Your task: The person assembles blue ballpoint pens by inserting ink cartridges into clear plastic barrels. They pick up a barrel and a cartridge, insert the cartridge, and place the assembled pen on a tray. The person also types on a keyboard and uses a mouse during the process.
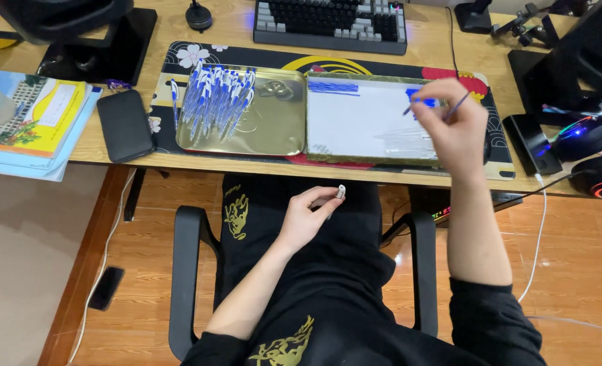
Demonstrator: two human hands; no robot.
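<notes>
While the pens (214, 102) lie heaped in the gold tray (274, 129), left of the white tray (362, 129), their long axes run roughly away from the desk edge, tips fanned. Below that white tray, the left hand (308, 217) rests over the lap, wrist bent, fingers pinched on a small white cap (341, 192). Above the white tray's right end, the right hand (453, 125) hovers, forearm raised, fingers gripping a thin refill (458, 105) slanting up to the right.
</notes>
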